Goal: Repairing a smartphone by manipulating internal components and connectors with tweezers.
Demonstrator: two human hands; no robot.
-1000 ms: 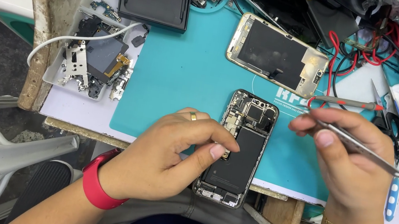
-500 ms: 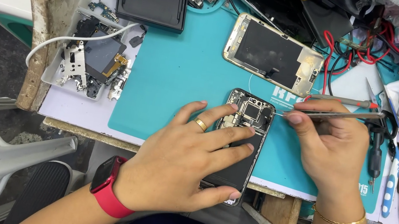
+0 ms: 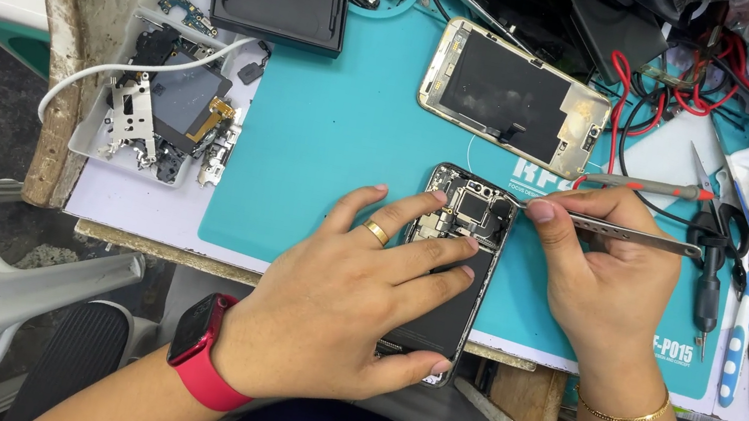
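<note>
While the left hand [image 3: 348, 308] lies spread flat over the opened phone [image 3: 453, 254], pinning it, the phone's long axis runs from the desk's near edge away, tilted slightly right. The right hand [image 3: 611, 281] pinches tweezers [image 3: 634, 235], tips at the phone's upper end. Beneath is a teal mat [image 3: 335, 143] on a cluttered desk [image 3: 134, 196]; farther off lie a gold phone frame [image 3: 513, 97] and red wires [image 3: 623, 90].
</note>
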